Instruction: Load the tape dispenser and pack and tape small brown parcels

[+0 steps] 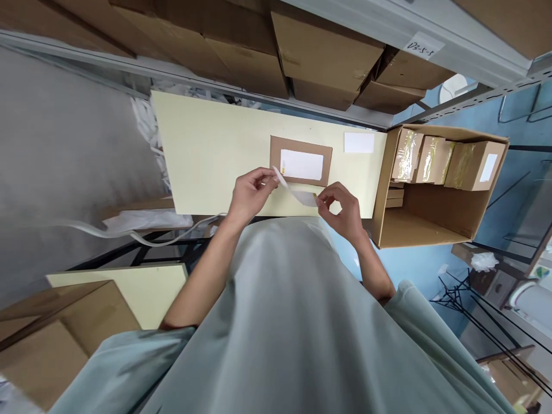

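Several cardboard boxes [323,52] fill a shelf [388,29] beyond the flat carton [275,152], which lies on a pale yellow table [211,155]. Well to the right of that carton stands a large open box [425,230], holding smaller taped boxes [429,161]. Just right of the flat carton a white slip [359,142] lies on the table. Nearer the person than the carton, a thin whitish sheet [303,198] hangs bent between the hands: the left hand [252,192] pinches one end near the carton's closest left corner, the right hand [342,210] nips the other, fingers narrowed on both. The step in hand looks like peeling or separating this sheet, though which cannot be told; the next move probably calls for a light, even pull that keeps the ends from curling together. A shelf tag [424,45] beyond and right of the carton seems to read "D3-5-5" in handwriting. The carton's white label [302,164] shows no legible print, and no brand can be made out.
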{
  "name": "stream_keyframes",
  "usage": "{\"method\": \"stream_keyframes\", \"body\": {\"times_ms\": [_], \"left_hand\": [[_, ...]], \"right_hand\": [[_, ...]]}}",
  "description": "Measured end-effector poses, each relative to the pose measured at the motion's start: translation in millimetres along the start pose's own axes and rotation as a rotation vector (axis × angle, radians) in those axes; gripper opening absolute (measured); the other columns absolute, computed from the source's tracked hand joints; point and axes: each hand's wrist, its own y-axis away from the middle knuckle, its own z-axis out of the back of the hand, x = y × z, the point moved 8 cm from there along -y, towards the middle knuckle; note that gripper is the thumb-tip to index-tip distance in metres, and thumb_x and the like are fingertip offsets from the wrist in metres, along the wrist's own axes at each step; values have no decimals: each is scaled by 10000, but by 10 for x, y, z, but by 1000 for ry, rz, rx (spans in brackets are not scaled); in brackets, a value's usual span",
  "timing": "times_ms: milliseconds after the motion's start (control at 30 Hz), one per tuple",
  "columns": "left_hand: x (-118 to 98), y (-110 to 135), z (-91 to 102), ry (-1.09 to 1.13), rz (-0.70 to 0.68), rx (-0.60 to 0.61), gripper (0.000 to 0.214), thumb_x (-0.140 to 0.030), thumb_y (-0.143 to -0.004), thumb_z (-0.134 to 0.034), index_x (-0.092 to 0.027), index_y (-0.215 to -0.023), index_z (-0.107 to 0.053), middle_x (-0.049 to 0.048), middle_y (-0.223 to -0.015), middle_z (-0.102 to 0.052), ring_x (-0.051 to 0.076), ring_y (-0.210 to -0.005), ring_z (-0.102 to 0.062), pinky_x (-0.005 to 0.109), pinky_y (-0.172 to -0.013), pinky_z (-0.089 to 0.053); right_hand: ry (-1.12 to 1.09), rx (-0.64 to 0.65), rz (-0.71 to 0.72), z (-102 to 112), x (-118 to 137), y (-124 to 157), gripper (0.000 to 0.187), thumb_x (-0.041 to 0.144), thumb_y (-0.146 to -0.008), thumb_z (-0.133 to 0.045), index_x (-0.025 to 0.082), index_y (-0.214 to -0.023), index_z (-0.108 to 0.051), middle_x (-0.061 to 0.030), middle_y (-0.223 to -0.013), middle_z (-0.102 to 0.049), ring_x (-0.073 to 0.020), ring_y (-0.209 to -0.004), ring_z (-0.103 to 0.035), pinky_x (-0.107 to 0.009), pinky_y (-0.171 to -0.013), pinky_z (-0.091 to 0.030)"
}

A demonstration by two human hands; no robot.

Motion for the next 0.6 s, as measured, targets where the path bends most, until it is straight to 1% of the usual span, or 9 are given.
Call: {"method": "stream_keyframes", "body": {"times_ms": [67, 133, 233, 333, 367, 433, 500, 600], "left_hand": [[24, -48, 39, -47, -15, -14, 236, -454, -911, -817, -226, -972, -818, 54, -949, -816, 195, -842, -725, 319, -764, -610], [41, -137, 66, -103, -50, -30, 236, -458, -927, -811, -225, -967, -817, 60, -991, -821, 196, -876, -724, 307, -766, -597], [86, -347, 69, -173, -112, -46, 183, -406, -942, -785, -224, -955, -807, 70, -1071, -817, 200, -921, -721, 311, -797, -590], [197, -576, 28, -228, -117, -47, 118, -344, -921, -794, -226, -924, -798, 75, -1115, -791, 205, -917, -706, 345, -841, -595], [237, -635, 11, -240, -111, -50, 103, -331, -908, -808, -229, -911, -797, 75, -1109, -781, 212, -923, -703, 362, -867, -600], [299, -711, -23, -257, -106, -59, 89, -319, -892, -830, -235, -886, -800, 73, -1072, -763, 231, -941, -694, 402, -931, -607], [335, -736, -59, -262, -112, -62, 84, -319, -895, -831, -242, -871, -806, 69, -1017, -751, 246, -953, -680, 434, -985, -603], [379, -729, -100, -263, -117, -59, 83, -327, -903, -819, -252, -868, -814, 56, -934, -732, 257, -953, -659, 459, -1022, -589]], "right_hand": [[-9, -48, -65, 39, -214, -84, 171, 387, -1080, -713, 266, -960, -701, -25, -996, -727, -159, -792, -674, -360, -775, -623], [-25, -75, -140, 25, -502, -204, 269, 494, -1068, -736, 265, -932, -693, -22, -970, -722, -171, -822, -675, -373, -828, -621], [-77, -90, -248, -61, -970, -399, 394, 639, -1036, -741, 265, -924, -686, -27, -975, -731, -183, -868, -686, -388, -898, -621], [-92, -112, -284, -110, -1300, -554, 428, 684, -1027, -722, 262, -960, -691, -45, -1050, -756, -193, -973, -709, -395, -990, -616], [-83, -115, -290, -115, -1374, -588, 423, 677, -1030, -721, 259, -965, -690, -49, -1069, -763, -194, -997, -711, -393, -1001, -613], [-50, -108, -309, -112, -1483, -628, 406, 651, -1036, -728, 253, -966, -688, -54, -1080, -775, -191, -1002, -706, -378, -976, -611], [-19, -103, -335, -99, -1556, -640, 396, 631, -1037, -740, 244, -964, -689, -55, -1067, -780, -183, -971, -689, -352, -913, -603], [-5, -101, -361, -95, -1626, -639, 382, 602, -1034, -758, 233, -961, -697, -44, -1019, -768, -166, -895, -647, -326, -849, -581]]}}
